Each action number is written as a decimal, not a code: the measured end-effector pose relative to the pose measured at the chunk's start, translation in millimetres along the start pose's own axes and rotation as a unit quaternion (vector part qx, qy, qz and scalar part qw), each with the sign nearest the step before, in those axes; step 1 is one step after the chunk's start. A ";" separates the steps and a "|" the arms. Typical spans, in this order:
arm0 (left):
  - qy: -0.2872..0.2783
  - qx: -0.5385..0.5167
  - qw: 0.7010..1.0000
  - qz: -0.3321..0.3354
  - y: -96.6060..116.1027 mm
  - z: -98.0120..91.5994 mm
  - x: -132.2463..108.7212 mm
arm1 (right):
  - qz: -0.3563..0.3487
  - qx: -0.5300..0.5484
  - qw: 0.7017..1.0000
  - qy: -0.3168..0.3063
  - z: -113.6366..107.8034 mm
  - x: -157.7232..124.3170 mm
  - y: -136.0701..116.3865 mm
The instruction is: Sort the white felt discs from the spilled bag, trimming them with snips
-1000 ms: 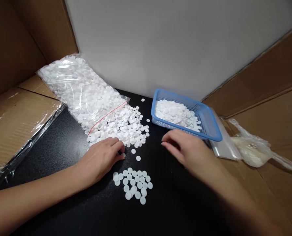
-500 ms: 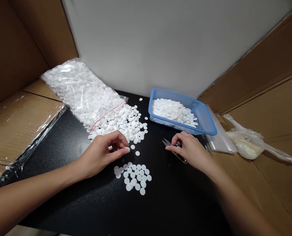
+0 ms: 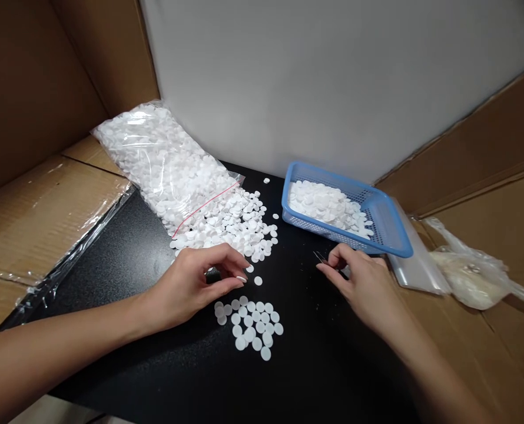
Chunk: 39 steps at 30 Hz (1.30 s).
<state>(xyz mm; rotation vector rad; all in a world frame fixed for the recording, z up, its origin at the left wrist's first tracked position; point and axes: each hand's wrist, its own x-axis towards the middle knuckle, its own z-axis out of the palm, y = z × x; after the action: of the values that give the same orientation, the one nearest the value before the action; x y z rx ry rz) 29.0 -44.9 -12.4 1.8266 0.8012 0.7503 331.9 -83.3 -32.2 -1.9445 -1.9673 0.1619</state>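
My left hand (image 3: pixel 198 285) hovers low over the black table (image 3: pixel 125 253), thumb and fingers curled toward each other in a pinch beside a loose white disc (image 3: pixel 258 281); whether a disc is in them I cannot make out. Just below it lies a small flat cluster of white discs (image 3: pixel 251 327). My right hand (image 3: pixel 363 282) is closed on small metal snips (image 3: pixel 320 257), whose tips poke out to the left. A clear zip bag of white discs (image 3: pixel 165 165) spills a heap (image 3: pixel 231 227) beyond my left hand.
A blue mesh basket (image 3: pixel 392 227) holding white discs stands at the back right. Clear flat bags (image 3: pixel 414 268) and a crumpled bag of pale material (image 3: pixel 469 274) lie right of it. Cardboard walls and flaps surround the table; a grey panel stands behind.
My right hand has gone from lying over the table to gripping the snips and lifting them. My left hand rose from the heap's edge into a pinch over the loose discs.
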 end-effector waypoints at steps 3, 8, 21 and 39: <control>-0.002 0.032 0.999 0.027 0.4 -1.1 -0.3 | 0.007 0.010 1.000 -0.018 -3.3 -0.5 -3.1; -0.006 0.076 0.995 0.062 0.7 -4.1 -0.5 | 0.040 0.029 0.998 -0.030 -5.8 -1.5 -6.2; -0.252 0.141 0.956 0.049 1.7 22.4 -22.8 | 0.037 0.059 0.996 -0.058 2.7 0.2 -9.1; -0.076 0.382 0.920 0.037 -26.1 -12.1 5.2 | -0.056 0.167 0.981 -0.083 9.4 -0.1 -43.6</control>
<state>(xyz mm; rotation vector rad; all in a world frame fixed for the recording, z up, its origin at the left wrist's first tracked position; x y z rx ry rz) 17.5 -26.2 -31.8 2.5842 1.0096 0.3372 287.7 -83.7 -26.3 -1.6467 -1.9918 0.6010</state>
